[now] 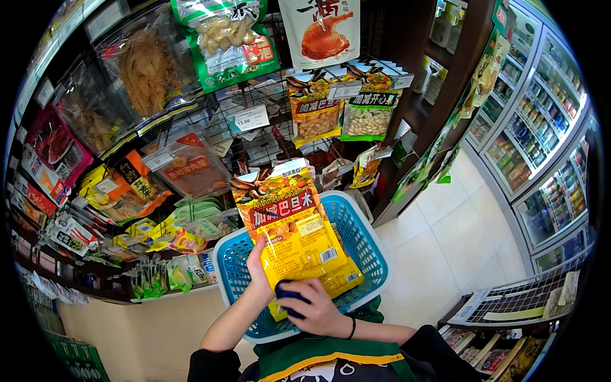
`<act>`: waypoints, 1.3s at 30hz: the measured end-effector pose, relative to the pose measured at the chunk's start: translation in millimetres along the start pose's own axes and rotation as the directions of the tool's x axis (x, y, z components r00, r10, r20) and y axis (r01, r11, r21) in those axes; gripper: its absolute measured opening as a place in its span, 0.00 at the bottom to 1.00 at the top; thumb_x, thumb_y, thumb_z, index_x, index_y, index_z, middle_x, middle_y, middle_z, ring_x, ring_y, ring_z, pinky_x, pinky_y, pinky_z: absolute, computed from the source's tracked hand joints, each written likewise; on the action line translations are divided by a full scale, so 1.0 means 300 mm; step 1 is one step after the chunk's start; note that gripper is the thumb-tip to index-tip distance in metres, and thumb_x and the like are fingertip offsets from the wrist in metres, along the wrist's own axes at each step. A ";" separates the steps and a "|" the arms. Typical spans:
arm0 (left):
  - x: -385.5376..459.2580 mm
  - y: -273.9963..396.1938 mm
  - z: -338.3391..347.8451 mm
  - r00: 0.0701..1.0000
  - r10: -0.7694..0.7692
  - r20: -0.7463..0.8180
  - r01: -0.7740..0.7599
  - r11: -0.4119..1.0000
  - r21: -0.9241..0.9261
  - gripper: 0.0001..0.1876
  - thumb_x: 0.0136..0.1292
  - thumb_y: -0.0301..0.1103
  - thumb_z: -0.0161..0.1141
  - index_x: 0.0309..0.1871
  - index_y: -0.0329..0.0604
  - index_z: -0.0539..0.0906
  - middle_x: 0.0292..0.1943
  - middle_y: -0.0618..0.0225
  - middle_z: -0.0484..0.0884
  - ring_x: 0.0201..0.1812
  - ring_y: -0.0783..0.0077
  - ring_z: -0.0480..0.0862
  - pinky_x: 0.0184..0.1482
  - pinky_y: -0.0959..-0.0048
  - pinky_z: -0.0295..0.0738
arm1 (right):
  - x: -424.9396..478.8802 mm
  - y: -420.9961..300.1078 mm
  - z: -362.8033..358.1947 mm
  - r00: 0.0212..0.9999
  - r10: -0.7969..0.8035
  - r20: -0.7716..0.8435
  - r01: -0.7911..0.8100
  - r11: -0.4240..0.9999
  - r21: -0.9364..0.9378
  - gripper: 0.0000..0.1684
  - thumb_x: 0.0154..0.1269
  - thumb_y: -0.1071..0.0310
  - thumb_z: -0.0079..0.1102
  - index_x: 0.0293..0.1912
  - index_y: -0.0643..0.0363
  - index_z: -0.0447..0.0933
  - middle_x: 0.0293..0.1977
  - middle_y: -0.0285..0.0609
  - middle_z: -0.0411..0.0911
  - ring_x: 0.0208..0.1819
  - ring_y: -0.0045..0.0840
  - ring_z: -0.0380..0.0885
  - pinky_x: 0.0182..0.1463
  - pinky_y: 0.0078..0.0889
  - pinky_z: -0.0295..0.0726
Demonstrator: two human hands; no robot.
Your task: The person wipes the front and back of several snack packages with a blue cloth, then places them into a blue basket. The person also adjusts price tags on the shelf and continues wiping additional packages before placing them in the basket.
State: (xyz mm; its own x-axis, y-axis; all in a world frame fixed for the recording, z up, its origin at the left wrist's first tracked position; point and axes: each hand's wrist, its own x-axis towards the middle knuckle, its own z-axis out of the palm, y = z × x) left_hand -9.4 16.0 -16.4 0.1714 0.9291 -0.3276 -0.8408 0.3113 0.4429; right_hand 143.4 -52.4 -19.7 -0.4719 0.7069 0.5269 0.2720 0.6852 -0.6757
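A yellow printed snack packet (pixel 291 229) is held upright over a blue plastic basket (pixel 363 234), gripped at its left edge by my left hand (pixel 258 267). My right hand (pixel 315 305) holds a bunched dark blue cloth (pixel 292 298) against the packet's lower part. Another yellow packet (pixel 346 279) lies in the basket, partly behind the held one. The basket is in front of my body, its near rim close to my green apron (pixel 329 351). The fingers of my left hand behind the packet are hidden.
Hanging snack packets (pixel 317 107) and a green bag (pixel 234 52) fill the wire rack ahead. A price tag (pixel 248 119) sticks out there. Glass-door coolers (pixel 534 119) stand at the right, beyond tiled floor (pixel 444 224). A wire shelf (pixel 520 296) is at the lower right.
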 end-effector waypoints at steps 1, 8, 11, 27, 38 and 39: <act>0.001 0.004 -0.003 1.000 -0.020 0.015 0.021 0.999 -0.025 0.32 0.74 0.54 0.42 0.72 0.42 0.66 0.67 0.53 0.73 0.66 0.49 0.74 0.69 0.51 0.66 | 0.005 -0.009 0.000 0.997 -0.008 0.075 -0.002 0.992 0.130 0.23 0.47 0.74 0.69 0.47 0.52 0.82 0.56 0.42 0.76 0.55 0.42 0.74 0.61 0.41 0.73; -0.063 0.008 -0.005 0.995 -0.055 0.080 0.053 0.998 0.023 0.37 0.74 0.61 0.39 0.77 0.44 0.58 0.73 0.53 0.64 0.71 0.46 0.66 0.70 0.46 0.61 | 0.153 0.065 -0.334 0.960 0.260 -0.106 -0.231 0.945 0.230 0.22 0.49 0.76 0.62 0.47 0.55 0.85 0.57 0.50 0.74 0.65 0.42 0.70 0.67 0.42 0.69; -0.060 -0.019 0.006 0.983 -0.156 0.101 0.147 0.985 0.091 0.39 0.73 0.64 0.38 0.76 0.45 0.59 0.73 0.52 0.65 0.70 0.45 0.68 0.71 0.46 0.61 | 0.180 0.177 -0.451 0.885 0.450 0.123 -0.463 0.820 0.336 0.28 0.55 0.77 0.59 0.57 0.53 0.82 0.60 0.51 0.74 0.64 0.34 0.72 0.67 0.35 0.70; 0.101 -0.302 -0.269 0.742 -0.496 -0.451 0.655 0.679 0.332 0.26 0.67 0.27 0.55 0.68 0.47 0.65 0.67 0.57 0.68 0.66 0.50 0.72 0.64 0.39 0.68 | 0.070 0.597 -0.195 0.374 0.745 0.553 -0.451 0.667 -0.594 0.28 0.56 0.50 0.63 0.42 0.69 0.82 0.38 0.59 0.83 0.42 0.45 0.84 0.45 0.41 0.82; 0.182 -0.372 -0.349 0.716 -0.419 -0.559 0.669 0.180 0.721 0.22 0.61 0.42 0.61 0.54 0.36 0.77 0.59 0.50 0.73 0.55 0.55 0.76 0.52 0.59 0.76 | 0.030 0.663 -0.037 0.219 0.682 0.698 0.036 0.709 -0.704 0.19 0.60 0.58 0.59 0.39 0.66 0.84 0.41 0.53 0.84 0.45 0.44 0.82 0.55 0.45 0.78; 0.170 -0.363 -0.335 0.777 -0.346 -0.526 0.580 0.071 0.811 0.29 0.60 0.44 0.61 0.59 0.32 0.73 0.62 0.45 0.69 0.60 0.51 0.73 0.56 0.58 0.74 | 0.038 0.650 -0.052 0.276 0.691 0.668 -0.025 0.700 -0.714 0.19 0.60 0.59 0.59 0.40 0.67 0.84 0.41 0.54 0.84 0.44 0.45 0.82 0.55 0.45 0.78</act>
State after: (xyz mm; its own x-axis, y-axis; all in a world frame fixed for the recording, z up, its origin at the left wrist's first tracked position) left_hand 39.4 9.6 -165.3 0.1543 0.5095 -0.8465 0.4562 0.7232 0.5185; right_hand 204.2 92.0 -137.4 -0.5024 0.5515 -0.6660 0.8008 0.5872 -0.1178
